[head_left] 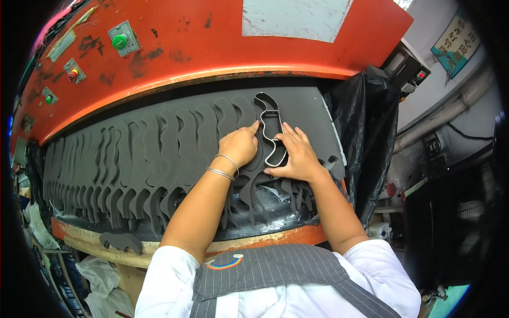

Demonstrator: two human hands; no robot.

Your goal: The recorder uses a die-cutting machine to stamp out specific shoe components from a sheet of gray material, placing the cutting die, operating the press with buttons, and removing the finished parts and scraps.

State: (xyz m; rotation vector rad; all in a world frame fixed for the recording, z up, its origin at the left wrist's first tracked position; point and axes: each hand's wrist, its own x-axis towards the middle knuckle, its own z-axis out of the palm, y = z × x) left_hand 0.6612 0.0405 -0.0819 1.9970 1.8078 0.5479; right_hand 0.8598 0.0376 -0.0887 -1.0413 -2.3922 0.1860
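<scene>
A metal cutting die [271,112], a wavy outline with thin walls and crossbars, lies on a dark grey foam sheet [310,106] near its right end. My right hand [298,156] grips the die's lower right side, fingers over the wall and thumb by its lower end. At the die's left edge is the index fingertip of my left hand [239,147]. The other fingers of that hand are curled under, and what is in them, if anything, is hidden. Wavy cut foam pieces [169,132] stretch in a row to the left, with scalloped strips hanging along the sheet's near edge.
An orange machine beam [212,47] spans the far side, with green and red buttons [120,41] at its left. Black plastic sheeting [363,127] hangs at the right. A loose foam piece [121,242] rests on the worn front ledge [154,254]. White bags are at lower left.
</scene>
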